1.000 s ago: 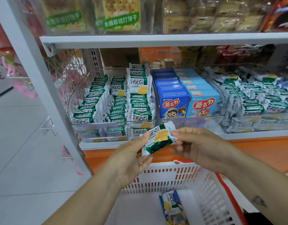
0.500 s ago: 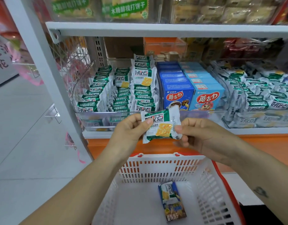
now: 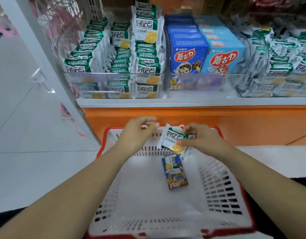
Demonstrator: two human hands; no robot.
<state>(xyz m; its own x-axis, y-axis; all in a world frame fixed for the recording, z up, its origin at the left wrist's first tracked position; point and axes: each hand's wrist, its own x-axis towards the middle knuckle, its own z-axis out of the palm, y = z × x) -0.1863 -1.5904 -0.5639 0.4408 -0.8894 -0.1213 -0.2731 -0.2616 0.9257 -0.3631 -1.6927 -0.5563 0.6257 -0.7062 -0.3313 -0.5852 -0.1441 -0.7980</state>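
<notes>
The white basket (image 3: 217, 187) with its red rim sits nearest, straight below the view at 6 o'clock; on its floor, a little past the middle toward 1 o'clock, lies a blue snack pack (image 3: 175, 173), lengthwise, and whether it is one thing or two stacked I cannot tell. Beyond it, over the basket's far end at 12 o'clock, the cracker packet (image 3: 173, 141) hangs tilted in the air, above the floor of the basket and touching nothing but fingers. The right hand (image 3: 200, 138) comes in from 1 o'clock and its grip pinches the packet's right edge between thumb and fingertips. The left hand (image 3: 138, 133) sits at 11 o'clock, apart from the packet, its fingers curled in on nothing that I can see; whether they brush the far rim is lost in blur. I judge the step in hand to be placing a picked packet into the basket, with the lowering about to be done. The next move calls for the right hand to bring the packet down toward the bare floor beside the blue pack and spread its fingers low enough that it lands flat inside the walls. Farther off runs an orange base panel (image 3: 235, 125), then the white shelf (image 3: 166, 101); on it stand a clear bin of matching green-and-white packets (image 3: 145, 69) at 11 o'clock, blue boxes (image 3: 188, 57) at 12 o'clock, and more packets (image 3: 278, 66) at 2 o'clock.
</notes>
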